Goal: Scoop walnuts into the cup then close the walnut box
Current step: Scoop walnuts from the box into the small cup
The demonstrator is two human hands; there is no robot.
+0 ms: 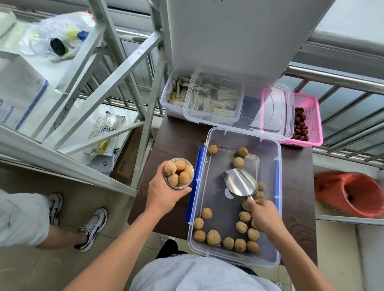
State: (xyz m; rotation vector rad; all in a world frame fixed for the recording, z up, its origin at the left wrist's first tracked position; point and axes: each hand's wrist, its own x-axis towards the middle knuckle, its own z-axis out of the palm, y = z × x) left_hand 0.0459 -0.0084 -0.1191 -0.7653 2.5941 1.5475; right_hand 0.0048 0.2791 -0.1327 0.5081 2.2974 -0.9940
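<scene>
Left hand [162, 193] wrapped around the cup [179, 173], brim-full of walnuts, held just left of the walnut box [271, 162]; any tilt could spill them. Right hand [264, 214] closed on the empty scoop [240, 183] inside the box. The lid [274, 109] lies behind across the packet box [166, 96] and pink basket [311, 119]; the scoop must come out before closing.
</scene>
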